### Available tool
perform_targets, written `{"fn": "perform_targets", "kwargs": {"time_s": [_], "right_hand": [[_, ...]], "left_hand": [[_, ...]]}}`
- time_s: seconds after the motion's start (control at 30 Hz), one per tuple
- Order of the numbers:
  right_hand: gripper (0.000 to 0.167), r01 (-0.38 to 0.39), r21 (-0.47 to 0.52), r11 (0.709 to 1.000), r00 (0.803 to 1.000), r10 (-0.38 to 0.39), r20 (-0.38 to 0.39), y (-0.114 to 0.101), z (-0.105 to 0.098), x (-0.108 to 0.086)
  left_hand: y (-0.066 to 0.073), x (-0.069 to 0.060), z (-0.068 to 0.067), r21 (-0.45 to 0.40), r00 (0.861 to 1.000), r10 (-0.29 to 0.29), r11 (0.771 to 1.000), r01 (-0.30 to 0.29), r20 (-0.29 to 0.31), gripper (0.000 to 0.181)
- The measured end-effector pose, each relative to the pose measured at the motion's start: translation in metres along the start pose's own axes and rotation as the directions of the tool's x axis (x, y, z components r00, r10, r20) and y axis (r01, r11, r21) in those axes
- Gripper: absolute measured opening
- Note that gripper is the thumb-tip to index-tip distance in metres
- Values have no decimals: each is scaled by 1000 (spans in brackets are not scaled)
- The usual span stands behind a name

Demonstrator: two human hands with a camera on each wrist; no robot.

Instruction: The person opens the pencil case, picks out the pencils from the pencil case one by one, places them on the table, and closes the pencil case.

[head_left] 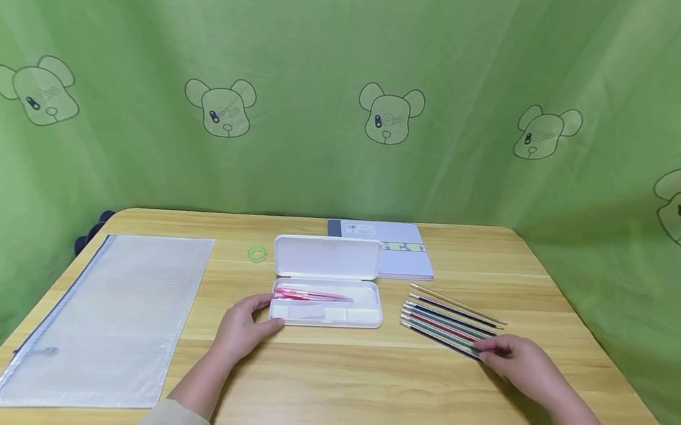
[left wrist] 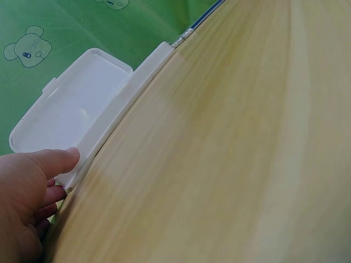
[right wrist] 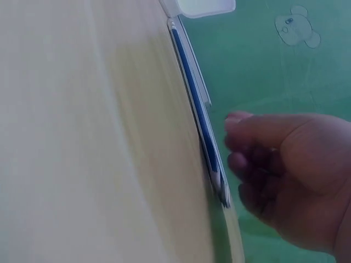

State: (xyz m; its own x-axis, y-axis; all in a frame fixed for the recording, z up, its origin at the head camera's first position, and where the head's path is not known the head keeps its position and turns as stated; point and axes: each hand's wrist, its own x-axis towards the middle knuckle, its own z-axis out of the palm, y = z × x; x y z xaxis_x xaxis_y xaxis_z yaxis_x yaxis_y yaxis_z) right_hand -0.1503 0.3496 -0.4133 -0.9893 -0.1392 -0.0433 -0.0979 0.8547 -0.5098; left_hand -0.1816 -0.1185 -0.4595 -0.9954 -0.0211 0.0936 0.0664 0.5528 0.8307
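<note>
A white plastic pencil case (head_left: 327, 258) stands with its lid raised at the middle of the table. Red-and-clear pens (head_left: 311, 296) lie in its tray. My left hand (head_left: 243, 331) holds the case's left end, and in the left wrist view the thumb (left wrist: 57, 161) presses the front wall. To the right, several pencils (head_left: 446, 325) lie side by side, their points towards my right hand (head_left: 518, 366). That hand hovers at the pointed ends with loosely bent fingers. In the right wrist view a small gap separates it from the blue pencil (right wrist: 197, 104), and no held thing shows.
A translucent mesh zip pouch (head_left: 106, 320) lies flat on the left. Behind the case are a green tape ring (head_left: 257, 254) and a pale notebook (head_left: 406, 262) with a patterned band. Green curtain (head_left: 308, 169) surrounds the wooden table (head_left: 361, 390).
</note>
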Motion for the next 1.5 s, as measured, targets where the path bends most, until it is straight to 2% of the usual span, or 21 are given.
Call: {"fn": "perform_targets", "kwargs": {"time_s": [0.13,0.2,0.5,0.83,1.17,1.5], "right_hand": [[29,20,75,997,1000,-18,-19,-15,0,9],[29,39,80,996,999,-37,-38,-23,1,17],[31,73,131,989,996,-66,-55,-61,11,63],[35,134,259,957,990,-115,-84,-102,25,109],[36,129,313,941,982,-77,-173,-129,29,148],[35,81,359,930,991,-36,-132,-140,32,167]], "left_hand": [[-1,0,0,4,1000,-1,1000,1,0,53],[-1,0,-1,2,1000,-1,1000,1,0,53],[0,1,0,3,1000,-2,1000,2,3,53],[0,1,0,0,1000,-12,1000,12,2,54],[-1,1,-2,5,1000,-10,1000,10,2,54],[-1,0,-2,-22,1000,-10,1000,10,4,54]]}}
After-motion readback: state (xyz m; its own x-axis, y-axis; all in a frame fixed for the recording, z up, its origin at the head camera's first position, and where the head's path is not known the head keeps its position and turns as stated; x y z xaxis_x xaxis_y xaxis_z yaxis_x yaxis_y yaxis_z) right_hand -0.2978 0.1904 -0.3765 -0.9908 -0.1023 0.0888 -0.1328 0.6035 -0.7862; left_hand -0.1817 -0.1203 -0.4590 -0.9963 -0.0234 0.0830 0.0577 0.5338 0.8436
